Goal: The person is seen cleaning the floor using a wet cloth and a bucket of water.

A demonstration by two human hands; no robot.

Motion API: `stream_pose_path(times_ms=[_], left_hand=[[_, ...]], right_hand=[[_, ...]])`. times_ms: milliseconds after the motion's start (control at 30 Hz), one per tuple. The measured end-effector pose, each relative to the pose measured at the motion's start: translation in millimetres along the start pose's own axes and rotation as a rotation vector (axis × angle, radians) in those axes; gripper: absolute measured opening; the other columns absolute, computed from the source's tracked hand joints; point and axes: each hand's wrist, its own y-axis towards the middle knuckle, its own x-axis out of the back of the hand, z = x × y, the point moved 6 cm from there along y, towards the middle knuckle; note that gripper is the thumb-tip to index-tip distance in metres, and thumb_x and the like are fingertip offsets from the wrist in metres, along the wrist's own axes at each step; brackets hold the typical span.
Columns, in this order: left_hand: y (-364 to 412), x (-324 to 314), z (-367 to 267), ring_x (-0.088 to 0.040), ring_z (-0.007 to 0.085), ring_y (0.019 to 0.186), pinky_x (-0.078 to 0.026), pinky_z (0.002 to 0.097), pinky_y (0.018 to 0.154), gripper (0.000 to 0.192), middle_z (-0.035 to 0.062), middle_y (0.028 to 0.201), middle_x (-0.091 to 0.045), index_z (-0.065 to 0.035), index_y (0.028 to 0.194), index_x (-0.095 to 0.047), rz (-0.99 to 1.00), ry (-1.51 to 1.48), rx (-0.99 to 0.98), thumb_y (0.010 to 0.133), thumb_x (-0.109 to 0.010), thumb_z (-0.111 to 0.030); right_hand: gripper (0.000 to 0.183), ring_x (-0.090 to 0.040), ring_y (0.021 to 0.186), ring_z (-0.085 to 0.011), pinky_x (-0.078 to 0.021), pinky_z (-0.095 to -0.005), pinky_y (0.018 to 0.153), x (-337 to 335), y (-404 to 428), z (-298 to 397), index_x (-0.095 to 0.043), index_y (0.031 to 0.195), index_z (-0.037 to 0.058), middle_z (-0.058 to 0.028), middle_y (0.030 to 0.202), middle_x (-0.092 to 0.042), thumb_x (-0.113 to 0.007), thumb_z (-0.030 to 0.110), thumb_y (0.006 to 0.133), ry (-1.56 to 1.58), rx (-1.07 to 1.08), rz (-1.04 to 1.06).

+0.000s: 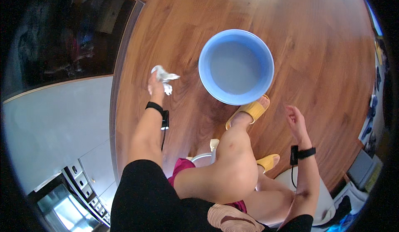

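Note:
My left hand [156,83] grips a crumpled white cloth [164,76] above the wood-look floor, to the left of a round blue basin [202,72]. Loose ends of the cloth hang out on the hand's right side. Cloudy, greyish liquid [236,68] lies inside the basin. My right hand [295,119] is raised with nothing visible in it, its fingers loosely curled, below and to the right of the basin. A black strap with a small device circles each wrist. One yellow slipper [252,111] is at the basin's lower edge.
A second yellow slipper [268,162] is beside my legs. On the left stands a pale cabinet panel [59,122] below a dark glossy surface [68,29]. A white rounded object [324,200] sits at lower right, near various items along the right edge.

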Motion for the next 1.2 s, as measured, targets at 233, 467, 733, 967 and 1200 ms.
stream_pose_path(times_ms=[233,467,733,967,1200], left_hand=[[6,-87,-10,-0.017,0.0415,0.126,-0.018,0.0393,0.103,0.064,0.0313,0.135,-0.012,-0.0105,0.132,-0.031,0.24,-0.17,-0.004,0.077,-0.058,-0.028],[-52,-139,-38,-0.041,0.0332,0.111,-0.034,0.0396,0.091,0.034,0.0174,0.119,-0.044,-0.0035,0.114,-0.045,0.351,-0.886,0.156,0.08,-0.05,-0.007],[-216,-148,-66,-0.039,0.0267,0.115,-0.033,0.0444,0.092,0.029,0.0108,0.119,-0.048,-0.0149,0.113,-0.05,0.612,0.608,-1.171,0.088,-0.04,-0.027],[-50,-100,-48,-0.039,0.0327,0.113,-0.033,0.0383,0.092,0.039,0.018,0.119,-0.046,-0.0069,0.113,-0.05,0.235,-0.406,-0.213,0.084,-0.047,-0.033],[-4,-126,-46,-0.027,0.0381,0.12,-0.029,0.0413,0.098,0.039,0.0196,0.135,-0.02,-0.0137,0.119,-0.047,0.394,0.006,-0.454,0.08,-0.054,-0.013]], right_hand=[[0.03,-0.049,0.075,-0.0094,-0.0415,-0.0208,0.067,-13,-29,-21,-0.052,0.105,0.0046,-0.002,0.093,-0.056,-0.05,-0.005,0.077,-0.005,-0.259,0.121],[0.027,-0.049,0.074,-0.0083,-0.0413,-0.0199,0.065,-20,-26,3,-0.053,0.102,0.0038,-0.002,0.093,-0.057,-0.05,-0.006,0.077,-0.046,-0.264,0.184],[0.029,-0.049,0.075,-0.0077,-0.0416,-0.0197,0.063,-4,-18,-13,-0.053,0.103,0.0038,-0.0021,0.094,-0.057,-0.047,-0.008,0.077,-0.079,-0.254,0.158],[0.027,-0.048,0.076,-0.0066,-0.0402,-0.0184,0.066,9,-30,-24,-0.053,0.103,0.0035,-0.001,0.093,-0.057,-0.047,-0.006,0.078,-0.052,-0.264,0.115],[0.022,-0.049,0.077,-0.0068,-0.0403,-0.0186,0.065,3,-33,-44,-0.054,0.102,0.0028,-0.0002,0.092,-0.056,-0.051,-0.002,0.08,-0.014,-0.345,0.108]])
